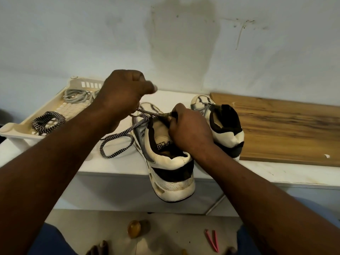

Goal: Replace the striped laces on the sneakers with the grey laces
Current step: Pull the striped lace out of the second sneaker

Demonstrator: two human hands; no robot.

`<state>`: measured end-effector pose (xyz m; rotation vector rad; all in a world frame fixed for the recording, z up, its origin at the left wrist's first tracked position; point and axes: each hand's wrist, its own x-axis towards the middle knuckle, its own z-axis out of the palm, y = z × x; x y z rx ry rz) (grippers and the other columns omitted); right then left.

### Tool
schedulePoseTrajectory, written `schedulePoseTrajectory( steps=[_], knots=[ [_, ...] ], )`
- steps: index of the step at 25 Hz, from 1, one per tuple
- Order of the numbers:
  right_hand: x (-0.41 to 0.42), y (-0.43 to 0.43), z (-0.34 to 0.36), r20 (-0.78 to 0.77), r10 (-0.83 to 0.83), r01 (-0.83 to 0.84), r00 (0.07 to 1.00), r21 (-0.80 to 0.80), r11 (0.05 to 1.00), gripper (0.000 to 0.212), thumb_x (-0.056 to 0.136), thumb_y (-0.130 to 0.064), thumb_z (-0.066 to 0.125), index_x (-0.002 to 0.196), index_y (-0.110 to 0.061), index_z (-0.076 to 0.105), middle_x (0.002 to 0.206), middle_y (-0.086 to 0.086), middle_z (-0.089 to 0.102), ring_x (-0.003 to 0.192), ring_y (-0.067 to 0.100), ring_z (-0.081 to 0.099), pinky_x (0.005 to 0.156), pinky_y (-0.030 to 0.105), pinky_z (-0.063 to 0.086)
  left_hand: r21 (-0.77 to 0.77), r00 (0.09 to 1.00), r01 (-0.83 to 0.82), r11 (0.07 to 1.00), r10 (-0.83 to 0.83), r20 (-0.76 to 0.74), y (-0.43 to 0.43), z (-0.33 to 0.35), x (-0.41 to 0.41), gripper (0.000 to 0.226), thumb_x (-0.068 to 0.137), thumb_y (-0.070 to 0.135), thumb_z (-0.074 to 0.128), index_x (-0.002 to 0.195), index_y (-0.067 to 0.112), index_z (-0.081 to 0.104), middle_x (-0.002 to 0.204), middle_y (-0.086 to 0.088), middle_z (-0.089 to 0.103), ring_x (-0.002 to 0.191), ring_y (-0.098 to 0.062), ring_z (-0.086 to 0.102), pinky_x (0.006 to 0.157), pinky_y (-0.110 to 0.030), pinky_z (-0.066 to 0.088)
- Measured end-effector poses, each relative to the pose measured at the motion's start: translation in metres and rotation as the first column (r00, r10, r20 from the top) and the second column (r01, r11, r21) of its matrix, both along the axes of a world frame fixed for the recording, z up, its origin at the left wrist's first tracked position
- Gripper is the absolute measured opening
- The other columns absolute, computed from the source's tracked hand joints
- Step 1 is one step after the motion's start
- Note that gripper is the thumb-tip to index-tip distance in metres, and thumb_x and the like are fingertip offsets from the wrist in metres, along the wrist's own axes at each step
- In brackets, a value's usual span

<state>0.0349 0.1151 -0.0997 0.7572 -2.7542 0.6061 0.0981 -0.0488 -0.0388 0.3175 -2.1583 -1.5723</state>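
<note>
- Tray [18, 130], far left: coiled grey laces [78, 96], soft, light and limp; judged best pinched near a stiff tip.
- Left hand [123, 94]: fingers curled, pinching the striped lace [128, 129], whose slack loops on the desk [114, 166].
- Right hand [189, 131]: fingers clamped on the sneaker [169, 162] at its eyelets, the lace touching them.

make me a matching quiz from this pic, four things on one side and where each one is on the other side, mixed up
Things
1. grey laces
2. coiled striped lace
3. wooden board
4. near sneaker

Places
a. heel hanging over the table edge
b. far end of the tray
c. right end of the table
d. near end of the tray

Pairs: 1-b, 2-d, 3-c, 4-a
</note>
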Motion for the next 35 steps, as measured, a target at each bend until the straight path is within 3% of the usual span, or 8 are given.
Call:
schedulePoseTrajectory(
  steps=[4, 9, 12, 15, 20, 25, 29, 35],
  knots=[
    [0.0, 0.001, 0.0, 0.02, 0.005, -0.005, 1.0, -0.022, 1.0, 0.024, 0.102, -0.029, 0.053, 0.122, -0.017, 0.056, 0.099, 0.004, 0.068, 0.082, 0.022, 0.056, 0.067, 0.033, 0.041, -0.517, 0.959, 0.093, 0.851, 0.063, 0.277, 0.001, -0.014, 0.004, 0.027, 0.077, 0.054, 0.081, 0.078, 0.028, 0.072, 0.08, 0.015, 0.066, 0.073, 0.003, 0.057, 0.06, -0.024, 0.04],
    [0.002, 0.0, 0.0, 0.015, 0.015, -0.015, 1.0, -0.022, 1.0, 0.025, 0.102, -0.029, 0.054, 0.124, -0.017, 0.056, 0.101, 0.004, 0.069, 0.082, 0.02, 0.056, 0.068, 0.032, 0.042, -0.582, 0.933, 0.114, 0.805, 0.115, 0.342, 0.016, -0.02, -0.002, 0.019, 0.087, 0.041, 0.074, 0.078, 0.024, 0.077, 0.076, 0.011, 0.067, 0.077, -0.005, 0.062, 0.059, -0.024, 0.042],
    [0.003, 0.0, 0.001, 0.028, 0.011, -0.011, 1.0, -0.021, 1.0, 0.025, 0.102, -0.027, 0.054, 0.125, -0.017, 0.055, 0.102, 0.004, 0.068, 0.082, 0.019, 0.055, 0.068, 0.032, 0.042, -0.157, 0.959, 0.12, 0.98, -0.073, 0.275, 0.015, -0.021, -0.003, 0.021, 0.098, 0.027, 0.066, 0.084, 0.013, 0.072, 0.093, 0.003, 0.076, 0.091, -0.017, 0.07, 0.08, -0.032, 0.055],
    [0.004, 0.0, 0.002, 0.044, 0.012, -0.011, 0.999, -0.029, 1.0, 0.024, 0.102, -0.025, 0.052, 0.124, -0.016, 0.054, 0.101, 0.005, 0.068, 0.083, 0.021, 0.056, 0.068, 0.033, 0.042, 0.423, 0.976, 0.17, 0.89, -0.211, 0.052, 0.007, -0.013, -0.001, 0.024, 0.101, 0.014, 0.051, 0.081, 0.007, 0.06, 0.087, -0.008, 0.077, 0.085, -0.026, 0.075, 0.082, -0.036, 0.056],
    [0.004, -0.002, 0.003, 0.057, 0.009, -0.007, 0.998, -0.032, 0.999, 0.023, 0.1, -0.023, 0.052, 0.122, -0.017, 0.053, 0.099, 0.004, 0.068, 0.086, 0.024, 0.061, 0.068, 0.034, 0.045, 0.51, 0.996, 0.008, 0.86, -0.052, 0.073, 0.004, -0.009, -0.002, 0.028, 0.089, 0.018, 0.05, 0.065, 0.02, 0.037, 0.055, 0.002, 0.031, 0.049, -0.015, 0.019, 0.051, -0.027, 0.017],
    [0.006, 0.0, 0.005, 0.076, 0.017, -0.014, 0.997, -0.037, 0.999, 0.023, 0.099, -0.022, 0.053, 0.121, -0.018, 0.051, 0.09, -0.001, 0.059, 0.083, 0.023, 0.06, 0.067, 0.034, 0.045, -0.451, 0.95, -0.028, 0.892, 0.164, 0.266, -0.004, -0.011, 0.005, 0.037, 0.091, 0.043, 0.065, 0.069, 0.014, 0.062, 0.062, -0.001, 0.062, 0.056, -0.02, 0.057, 0.052, -0.035, 0.044],
    [0.008, 0.001, 0.012, 0.068, 0.045, -0.043, 0.997, -0.029, 0.999, 0.04, 0.093, -0.019, 0.058, 0.131, -0.024, 0.045, 0.101, 0.0, 0.058, 0.085, 0.023, 0.058, 0.069, 0.035, 0.046, -0.483, 0.904, 0.096, 0.87, 0.126, 0.407, 0.006, -0.019, 0.009, 0.054, 0.076, 0.074, 0.069, 0.082, 0.02, 0.067, 0.075, 0.001, 0.072, 0.078, -0.019, 0.069, 0.077, -0.043, 0.057],
    [0.004, 0.006, 0.022, 0.106, 0.087, -0.097, 0.991, 0.095, 0.991, 0.056, 0.093, -0.02, 0.051, 0.144, -0.041, 0.045, 0.121, 0.01, 0.059, 0.104, 0.034, 0.06, 0.077, 0.036, 0.041, -0.652, 0.896, 0.185, 0.735, 0.146, 0.419, 0.011, -0.021, 0.007, 0.031, 0.069, 0.053, 0.057, 0.09, 0.034, 0.069, 0.092, 0.005, 0.071, 0.086, -0.019, 0.065, 0.078, -0.037, 0.056]
  ],
)
